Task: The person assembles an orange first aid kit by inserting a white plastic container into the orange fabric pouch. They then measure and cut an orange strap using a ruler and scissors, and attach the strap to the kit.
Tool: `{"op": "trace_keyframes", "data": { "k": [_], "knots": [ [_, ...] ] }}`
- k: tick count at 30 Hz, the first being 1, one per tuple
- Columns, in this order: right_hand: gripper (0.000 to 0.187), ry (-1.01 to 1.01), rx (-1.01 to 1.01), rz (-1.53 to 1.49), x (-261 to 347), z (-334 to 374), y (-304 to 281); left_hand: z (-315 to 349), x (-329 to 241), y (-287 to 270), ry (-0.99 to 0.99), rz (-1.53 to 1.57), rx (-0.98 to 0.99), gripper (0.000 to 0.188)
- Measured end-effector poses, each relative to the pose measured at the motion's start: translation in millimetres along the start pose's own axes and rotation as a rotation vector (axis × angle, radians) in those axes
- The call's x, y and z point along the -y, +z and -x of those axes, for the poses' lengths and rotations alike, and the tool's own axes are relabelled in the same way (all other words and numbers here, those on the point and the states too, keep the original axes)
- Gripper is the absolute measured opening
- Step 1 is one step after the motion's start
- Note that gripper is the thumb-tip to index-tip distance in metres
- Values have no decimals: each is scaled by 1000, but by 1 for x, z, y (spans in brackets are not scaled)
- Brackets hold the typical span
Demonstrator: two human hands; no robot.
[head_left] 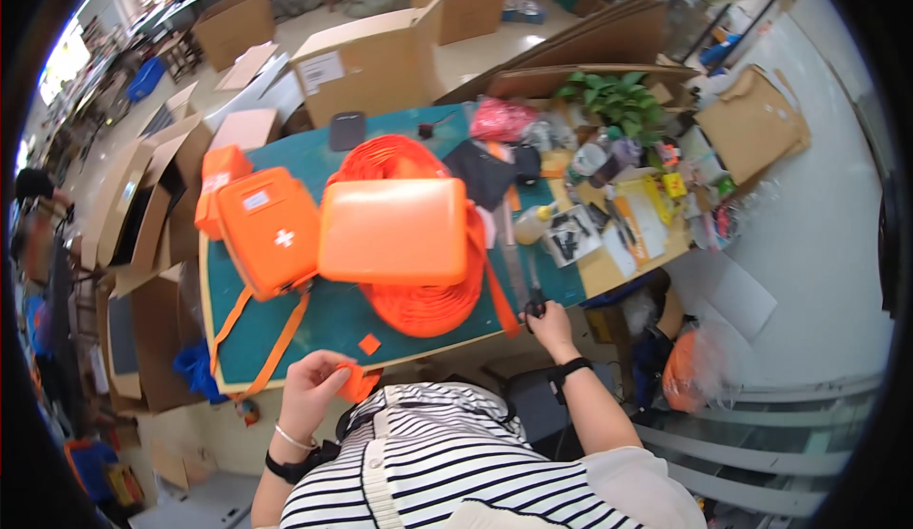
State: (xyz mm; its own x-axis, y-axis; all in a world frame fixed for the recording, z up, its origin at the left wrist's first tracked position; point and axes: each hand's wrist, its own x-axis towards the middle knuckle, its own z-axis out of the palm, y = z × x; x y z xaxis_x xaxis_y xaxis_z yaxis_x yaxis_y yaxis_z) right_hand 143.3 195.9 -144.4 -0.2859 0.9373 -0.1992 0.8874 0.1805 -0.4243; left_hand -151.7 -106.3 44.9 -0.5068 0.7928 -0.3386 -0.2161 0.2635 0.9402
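At the table's near edge, my left hand pinches a small folded piece of orange webbing. A little square of orange webbing lies on the green mat close by. My right hand is closed round the black handles of a pair of scissors, whose blades point away over the mat. Just left of them, the loose end of an orange strap hangs from a big coil of orange webbing. On top of the coil rests a shiny orange case, which hides its middle.
An orange pouch with a white cross and dangling straps sits left on the green mat. A metal ruler and a yellow-capped bottle stand near the scissors. Clutter and a plant fill the right; cardboard boxes lie beyond.
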Motion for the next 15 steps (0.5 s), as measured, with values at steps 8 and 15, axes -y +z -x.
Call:
{"op": "trace_keyframes", "data": {
  "k": [8,15],
  "knots": [
    [52,-266,-384,-174,26,-35,-12,-17,-2,28,19,181,159,6],
    [74,-123,369,-484,103,4,13,-52,63,13,-60,108,-9,6]
  ]
}}
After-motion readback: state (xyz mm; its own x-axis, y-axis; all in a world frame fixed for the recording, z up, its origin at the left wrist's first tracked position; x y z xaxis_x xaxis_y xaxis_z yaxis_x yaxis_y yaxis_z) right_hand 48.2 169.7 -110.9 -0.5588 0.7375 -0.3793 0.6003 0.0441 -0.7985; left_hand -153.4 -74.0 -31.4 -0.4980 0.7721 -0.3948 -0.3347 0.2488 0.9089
